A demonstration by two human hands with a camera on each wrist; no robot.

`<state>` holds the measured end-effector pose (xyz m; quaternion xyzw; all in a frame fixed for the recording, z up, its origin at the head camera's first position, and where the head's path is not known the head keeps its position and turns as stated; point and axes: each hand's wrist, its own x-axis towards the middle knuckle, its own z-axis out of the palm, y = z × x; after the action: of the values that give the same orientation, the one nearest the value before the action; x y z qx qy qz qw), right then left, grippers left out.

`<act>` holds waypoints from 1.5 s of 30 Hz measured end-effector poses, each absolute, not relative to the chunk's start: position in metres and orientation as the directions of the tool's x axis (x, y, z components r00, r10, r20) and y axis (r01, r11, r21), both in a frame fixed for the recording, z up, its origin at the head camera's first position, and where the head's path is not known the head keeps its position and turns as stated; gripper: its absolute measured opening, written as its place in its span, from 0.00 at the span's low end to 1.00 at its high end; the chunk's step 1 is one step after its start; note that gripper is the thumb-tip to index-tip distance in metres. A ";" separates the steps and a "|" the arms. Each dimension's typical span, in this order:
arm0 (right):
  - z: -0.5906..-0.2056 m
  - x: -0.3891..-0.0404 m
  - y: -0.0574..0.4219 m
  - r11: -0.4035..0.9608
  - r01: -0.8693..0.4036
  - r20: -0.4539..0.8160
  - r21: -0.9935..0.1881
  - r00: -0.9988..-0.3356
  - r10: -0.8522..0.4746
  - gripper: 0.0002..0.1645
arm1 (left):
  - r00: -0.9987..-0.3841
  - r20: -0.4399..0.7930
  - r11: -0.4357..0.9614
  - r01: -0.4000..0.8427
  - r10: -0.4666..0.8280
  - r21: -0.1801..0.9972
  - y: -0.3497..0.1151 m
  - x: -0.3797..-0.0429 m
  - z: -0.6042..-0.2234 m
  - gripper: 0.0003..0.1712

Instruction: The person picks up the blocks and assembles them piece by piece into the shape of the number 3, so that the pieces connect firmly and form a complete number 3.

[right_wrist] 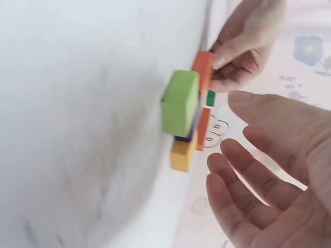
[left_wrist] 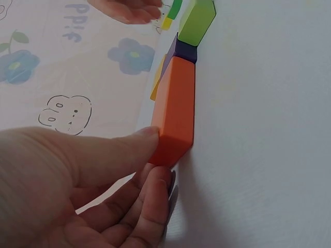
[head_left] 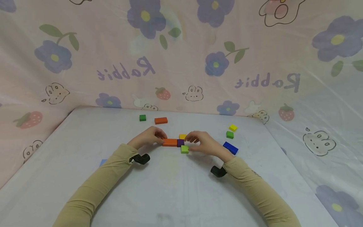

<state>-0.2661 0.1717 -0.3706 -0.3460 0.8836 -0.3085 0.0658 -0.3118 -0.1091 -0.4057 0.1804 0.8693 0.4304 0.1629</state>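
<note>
Left hand (head_left: 148, 137) pinching front orange block (head_left: 170, 142), purple block (head_left: 180, 143) abutting; right hand (head_left: 204, 143) beside light green block (head_left: 184, 149)

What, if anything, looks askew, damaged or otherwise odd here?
The "Rabbit" lettering on the patterned backdrop reads backwards, perhaps because it hangs wrong side out. Nothing looks spilled, and the orange block and light-green block show no visible damage.

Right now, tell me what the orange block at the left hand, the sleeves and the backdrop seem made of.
Orange block: perhaps painted wood or plastic, smooth satin; even colour, clean edges.
Sleeves: seemingly matte cloth, given soft creases.
Backdrop: thin fabric or plastic sheeting, perhaps; faint sheen, wrinkles.
</note>
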 end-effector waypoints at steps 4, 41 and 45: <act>-0.364 -0.267 0.179 0.553 -0.596 0.144 -0.582 -0.745 -0.651 0.23 | -0.879 -0.127 0.561 0.177 0.459 0.809 -0.110 -0.313 -0.406 0.10; -0.341 -0.306 0.306 0.655 -0.415 0.191 -0.631 -0.902 -0.387 0.26 | -0.879 -0.129 0.566 0.177 0.459 0.805 -0.109 -0.312 -0.406 0.10; -0.349 -0.310 0.322 0.665 -0.369 0.152 -0.650 -0.920 -0.362 0.25 | -0.882 -0.135 0.573 0.172 0.452 0.801 -0.109 -0.312 -0.406 0.11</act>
<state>-0.3104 0.3217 -0.3495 -0.2001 0.9123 -0.3571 -0.0050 -0.3116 -0.1089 -0.4057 0.1790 0.8714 0.4260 0.1647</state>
